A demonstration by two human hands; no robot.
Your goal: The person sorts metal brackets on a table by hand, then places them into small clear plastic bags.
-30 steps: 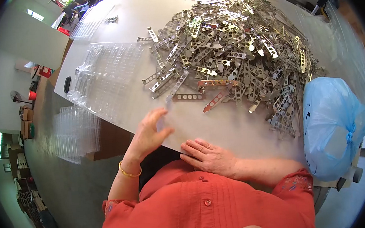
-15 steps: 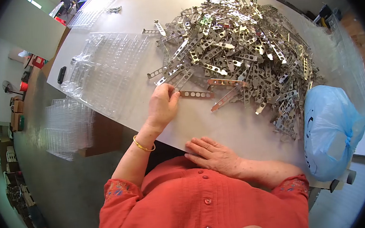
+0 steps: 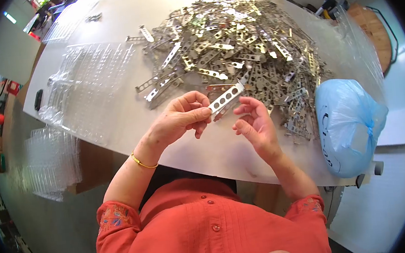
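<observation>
Silvery, the holed metal strip point(image 3: 226, 99) at mid-frame was pinched at one end by the left hand point(image 3: 176, 117), probably leaving the other reachable for the half-open, empty right hand point(image 3: 262, 132).

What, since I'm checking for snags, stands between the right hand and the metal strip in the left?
Nothing visible: the right hand is open near the free end of the metal strip, which the left hand holds. The metal pile lies beyond.
</observation>
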